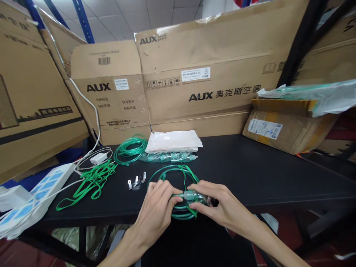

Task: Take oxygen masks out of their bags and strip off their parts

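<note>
Near the table's front edge, my left hand [162, 198] pinches the end of a green tube [178, 195] between thumb and fingers. My right hand [215, 200] is closed around a clear green-tinted plastic mask [198, 198], partly hidden by the fingers. A pale green connector [188, 195] on the mask meets the tube end between my hands; whether it is fully seated I cannot tell. Loops of the tube [167, 168] lie behind and below my hands. A thin green elastic strap [184, 174] runs up from the mask.
Behind lie coiled green tubing [130, 148], white packets [174, 141] and bagged green plastic parts [169, 157]. To the left are small metal strips [136, 181], green straps [91, 178], a charger [98, 158] and a power strip [44, 193]. A cardboard box [289, 126] stands right.
</note>
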`<state>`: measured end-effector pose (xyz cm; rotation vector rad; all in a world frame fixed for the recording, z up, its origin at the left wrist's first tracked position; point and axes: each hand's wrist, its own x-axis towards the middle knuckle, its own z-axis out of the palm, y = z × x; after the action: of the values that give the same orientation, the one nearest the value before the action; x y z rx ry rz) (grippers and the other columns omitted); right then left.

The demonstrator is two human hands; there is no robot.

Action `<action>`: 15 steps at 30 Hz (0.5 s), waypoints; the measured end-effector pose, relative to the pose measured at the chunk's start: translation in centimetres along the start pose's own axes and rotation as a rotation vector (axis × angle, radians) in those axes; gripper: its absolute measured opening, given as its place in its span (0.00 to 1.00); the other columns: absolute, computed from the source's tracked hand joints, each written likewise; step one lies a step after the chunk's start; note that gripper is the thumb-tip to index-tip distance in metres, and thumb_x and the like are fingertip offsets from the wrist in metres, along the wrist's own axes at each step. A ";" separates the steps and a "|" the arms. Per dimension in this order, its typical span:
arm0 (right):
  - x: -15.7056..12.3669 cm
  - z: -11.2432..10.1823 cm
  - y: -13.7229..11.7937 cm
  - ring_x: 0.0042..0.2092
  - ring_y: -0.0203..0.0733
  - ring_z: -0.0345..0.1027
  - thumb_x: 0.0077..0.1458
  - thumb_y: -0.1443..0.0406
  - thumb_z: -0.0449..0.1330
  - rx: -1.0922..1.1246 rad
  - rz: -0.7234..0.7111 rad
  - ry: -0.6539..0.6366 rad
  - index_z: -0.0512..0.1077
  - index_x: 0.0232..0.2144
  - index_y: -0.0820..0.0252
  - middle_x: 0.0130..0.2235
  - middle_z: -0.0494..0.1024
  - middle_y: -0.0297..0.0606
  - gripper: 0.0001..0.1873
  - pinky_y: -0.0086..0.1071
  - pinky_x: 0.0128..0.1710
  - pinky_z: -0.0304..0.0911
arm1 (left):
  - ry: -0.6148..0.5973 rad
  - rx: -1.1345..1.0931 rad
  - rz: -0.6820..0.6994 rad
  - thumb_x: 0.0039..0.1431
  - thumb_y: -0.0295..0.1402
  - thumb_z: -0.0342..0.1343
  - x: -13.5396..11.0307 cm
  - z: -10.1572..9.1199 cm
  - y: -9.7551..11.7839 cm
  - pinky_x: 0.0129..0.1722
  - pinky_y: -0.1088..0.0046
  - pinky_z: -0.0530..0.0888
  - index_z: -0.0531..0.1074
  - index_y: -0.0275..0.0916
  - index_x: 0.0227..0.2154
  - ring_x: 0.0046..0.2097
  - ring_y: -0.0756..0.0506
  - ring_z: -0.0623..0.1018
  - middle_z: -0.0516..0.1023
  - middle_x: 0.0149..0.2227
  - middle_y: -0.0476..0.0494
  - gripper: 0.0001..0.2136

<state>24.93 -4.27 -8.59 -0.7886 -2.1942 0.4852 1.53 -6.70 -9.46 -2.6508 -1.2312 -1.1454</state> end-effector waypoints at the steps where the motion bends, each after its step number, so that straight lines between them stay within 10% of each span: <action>1: 0.0 0.0 0.0 0.35 0.39 0.72 0.65 0.55 0.64 -0.007 0.004 0.003 0.79 0.50 0.58 0.39 0.81 0.37 0.17 0.30 0.36 0.68 | 0.004 0.008 0.005 0.76 0.27 0.47 0.0 0.1 0.0 0.40 0.63 0.60 0.71 0.39 0.41 0.38 0.43 0.70 0.75 0.37 0.47 0.08; 15: 0.0 0.1 0.1 0.35 0.40 0.73 0.63 0.55 0.66 0.019 -0.027 0.064 0.78 0.51 0.59 0.39 0.81 0.38 0.19 0.31 0.37 0.70 | 0.080 0.016 0.037 0.76 0.27 0.49 -0.3 0.8 -0.1 0.40 0.65 0.62 0.72 0.41 0.44 0.36 0.45 0.70 0.78 0.37 0.47 0.07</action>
<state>24.94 -4.18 -8.74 -0.7529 -2.1358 0.4604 1.86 -6.60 -10.21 -2.5772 -1.1684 -1.2184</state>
